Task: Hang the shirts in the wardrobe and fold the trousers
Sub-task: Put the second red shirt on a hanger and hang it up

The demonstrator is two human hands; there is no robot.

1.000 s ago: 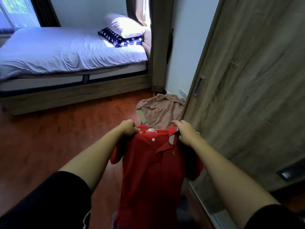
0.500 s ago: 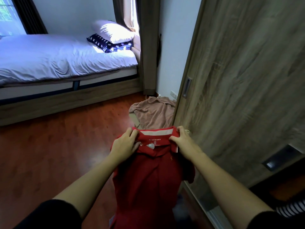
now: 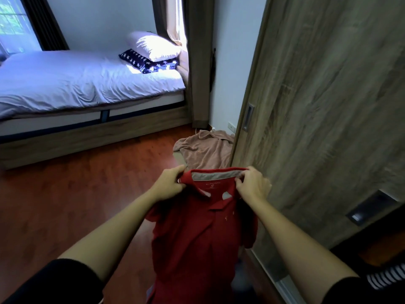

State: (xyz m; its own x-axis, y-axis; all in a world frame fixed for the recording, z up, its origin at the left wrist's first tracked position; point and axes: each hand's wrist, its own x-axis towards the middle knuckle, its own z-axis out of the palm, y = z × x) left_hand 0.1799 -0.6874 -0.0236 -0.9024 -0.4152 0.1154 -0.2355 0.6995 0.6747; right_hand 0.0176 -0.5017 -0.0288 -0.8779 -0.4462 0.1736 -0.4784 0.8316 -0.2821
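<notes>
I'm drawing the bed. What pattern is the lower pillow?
Lower pillow: white stars on navy; head view.

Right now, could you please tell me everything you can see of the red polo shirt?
The red polo shirt hangs upright, front towards the camera, with a grey-lined collar, a printed neck label and a placket. The left hand and right hand pinch its collar at either side; its hem falls out of view.

A home bedroom: a made bed (image 3: 87,84) with pillows (image 3: 153,46), a curtained window (image 3: 13,20), a wooden floor (image 3: 76,183) and a wood-grain sliding wardrobe door (image 3: 328,117).
</notes>
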